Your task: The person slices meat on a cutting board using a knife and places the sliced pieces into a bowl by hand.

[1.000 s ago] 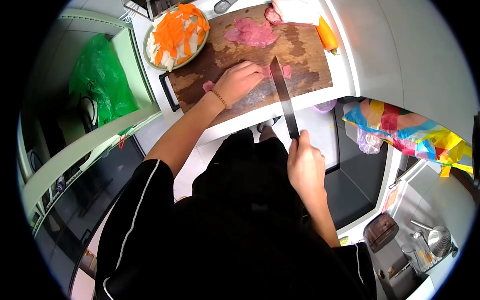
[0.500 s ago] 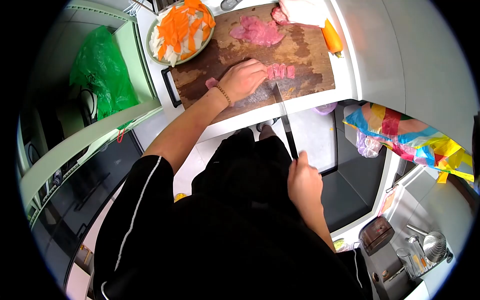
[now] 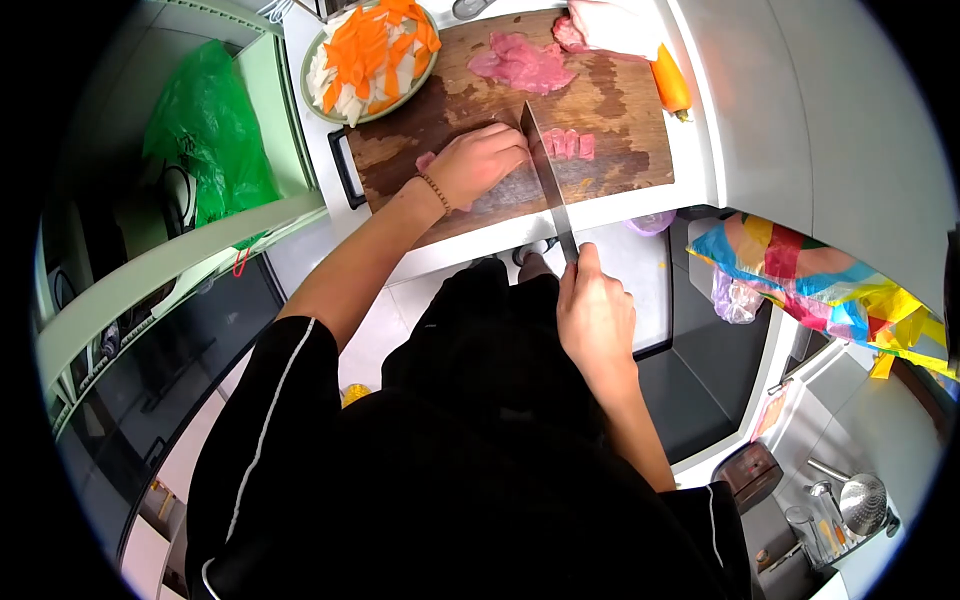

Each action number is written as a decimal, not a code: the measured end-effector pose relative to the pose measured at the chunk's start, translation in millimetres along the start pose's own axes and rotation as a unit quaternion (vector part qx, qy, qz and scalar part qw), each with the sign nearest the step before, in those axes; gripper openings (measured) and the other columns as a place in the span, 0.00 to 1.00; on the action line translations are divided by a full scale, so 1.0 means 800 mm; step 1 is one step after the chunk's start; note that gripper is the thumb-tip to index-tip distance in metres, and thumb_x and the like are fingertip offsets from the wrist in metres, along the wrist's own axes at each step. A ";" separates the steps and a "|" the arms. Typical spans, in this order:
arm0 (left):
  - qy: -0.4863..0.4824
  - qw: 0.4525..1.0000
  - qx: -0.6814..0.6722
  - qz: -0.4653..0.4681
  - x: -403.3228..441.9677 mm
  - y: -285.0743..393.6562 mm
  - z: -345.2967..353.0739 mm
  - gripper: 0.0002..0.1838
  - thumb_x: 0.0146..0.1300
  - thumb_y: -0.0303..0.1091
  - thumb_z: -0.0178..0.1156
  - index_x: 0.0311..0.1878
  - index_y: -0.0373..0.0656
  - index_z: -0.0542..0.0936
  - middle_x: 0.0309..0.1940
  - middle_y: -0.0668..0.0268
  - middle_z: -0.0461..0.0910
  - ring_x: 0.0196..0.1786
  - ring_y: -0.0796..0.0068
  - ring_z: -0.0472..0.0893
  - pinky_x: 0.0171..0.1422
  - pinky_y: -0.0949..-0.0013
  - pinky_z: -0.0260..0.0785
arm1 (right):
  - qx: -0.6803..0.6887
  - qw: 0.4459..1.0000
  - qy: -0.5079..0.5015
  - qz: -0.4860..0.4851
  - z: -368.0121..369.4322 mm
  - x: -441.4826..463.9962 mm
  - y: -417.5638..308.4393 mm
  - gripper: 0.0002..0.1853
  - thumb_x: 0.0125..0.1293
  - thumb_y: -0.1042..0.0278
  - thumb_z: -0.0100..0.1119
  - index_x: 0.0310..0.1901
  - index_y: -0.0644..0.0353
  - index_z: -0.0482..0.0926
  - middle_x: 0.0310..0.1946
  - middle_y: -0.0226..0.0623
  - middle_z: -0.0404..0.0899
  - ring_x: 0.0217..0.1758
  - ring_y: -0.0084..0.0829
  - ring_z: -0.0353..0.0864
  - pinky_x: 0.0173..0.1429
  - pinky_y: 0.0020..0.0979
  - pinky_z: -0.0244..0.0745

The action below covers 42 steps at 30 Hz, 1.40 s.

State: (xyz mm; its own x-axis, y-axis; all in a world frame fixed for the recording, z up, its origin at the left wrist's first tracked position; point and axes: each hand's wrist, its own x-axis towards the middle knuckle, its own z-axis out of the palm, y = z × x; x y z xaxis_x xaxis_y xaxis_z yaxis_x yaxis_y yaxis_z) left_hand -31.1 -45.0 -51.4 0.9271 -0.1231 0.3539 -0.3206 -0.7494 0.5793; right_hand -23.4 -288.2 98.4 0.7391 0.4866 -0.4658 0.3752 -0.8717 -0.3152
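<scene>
My right hand is wrapped around the handle of a long kitchen knife. The blade reaches over the wooden cutting board, its edge close beside the fingertips of my left hand. Those fingers are bent and press on a strip of raw meat, mostly hidden under the hand; one end shows to the left. Just right of the blade lie several small cut meat pieces in a row. Farther back on the board rests a larger flat slice of raw meat.
A bowl of sliced carrot and white slices stands at the board's back left corner. An orange carrot lies at the right edge, near a pale piece with raw meat. A green plastic bag hangs at left.
My right hand has moved forward with the knife, and the blade now reaches farther across the board, between my left fingertips and the cut pieces. The left hand has hardly moved.
</scene>
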 end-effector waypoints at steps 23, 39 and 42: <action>0.085 0.935 0.014 -0.344 0.031 0.130 0.086 0.47 0.73 0.44 0.62 0.79 0.18 0.51 0.82 0.27 0.44 0.85 0.29 0.47 0.88 0.44 0.43 | 0.541 0.831 -0.065 0.110 0.039 0.051 0.200 0.07 0.82 0.66 0.53 0.45 0.60 0.73 0.16 0.27 0.69 0.12 0.21 0.67 0.16 0.28 0.67; 0.208 0.951 0.115 -0.196 0.263 0.039 -0.072 0.46 0.74 0.53 0.57 0.77 0.19 0.58 0.81 0.29 0.49 0.84 0.31 0.51 0.88 0.47 0.45 | 0.523 0.849 -0.036 -0.061 -0.150 0.147 0.037 0.07 0.82 0.69 0.50 0.48 0.64 0.73 0.19 0.29 0.70 0.12 0.22 0.68 0.15 0.28 0.67; 0.201 0.861 -0.312 -0.348 0.334 -0.114 -0.094 0.32 0.83 0.55 0.43 0.46 0.31 0.83 0.43 0.55 0.89 0.50 0.55 0.86 0.68 0.60 0.72 | 0.489 0.871 0.022 -0.046 -0.216 0.150 0.026 0.08 0.81 0.70 0.50 0.51 0.66 0.73 0.19 0.28 0.69 0.12 0.22 0.68 0.15 0.28 0.66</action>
State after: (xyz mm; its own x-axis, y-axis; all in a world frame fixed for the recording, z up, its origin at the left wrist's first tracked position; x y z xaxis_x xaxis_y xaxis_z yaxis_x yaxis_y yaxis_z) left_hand 231.1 39.1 45.2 0.8353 0.5432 -0.0852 0.1273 -0.0404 0.9910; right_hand 169.7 -257.9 178.9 0.7604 0.5297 -0.3759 -0.2057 -0.3525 -0.9129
